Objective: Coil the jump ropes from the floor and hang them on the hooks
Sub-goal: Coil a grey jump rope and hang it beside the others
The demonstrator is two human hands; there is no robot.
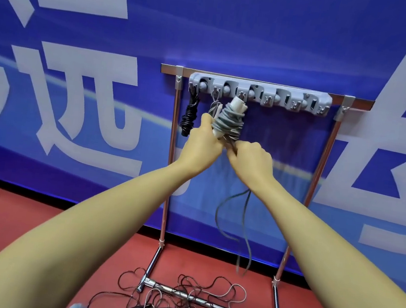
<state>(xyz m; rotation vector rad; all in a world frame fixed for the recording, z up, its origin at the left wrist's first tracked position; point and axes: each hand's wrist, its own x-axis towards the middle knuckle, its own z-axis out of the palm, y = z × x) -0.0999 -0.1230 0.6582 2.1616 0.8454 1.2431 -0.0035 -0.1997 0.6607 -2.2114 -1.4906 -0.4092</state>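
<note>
My left hand (202,143) grips a grey jump rope (227,121) wound around its white handles, held up just below the grey hook rail (260,94). Close beside it, my right hand (251,158) pinches the same rope's loose cord, which hangs down in a long loop (229,223) toward the floor. A coiled black jump rope (188,116) hangs from the leftmost hook. Several tangled ropes (178,302) with black handles lie on the red floor at the rack's foot.
The hook rail is mounted on a metal frame rack (168,175) standing against a blue banner wall (77,87). The rack's base bar (206,302) crosses the rope pile. The hooks to the right of the middle hold nothing.
</note>
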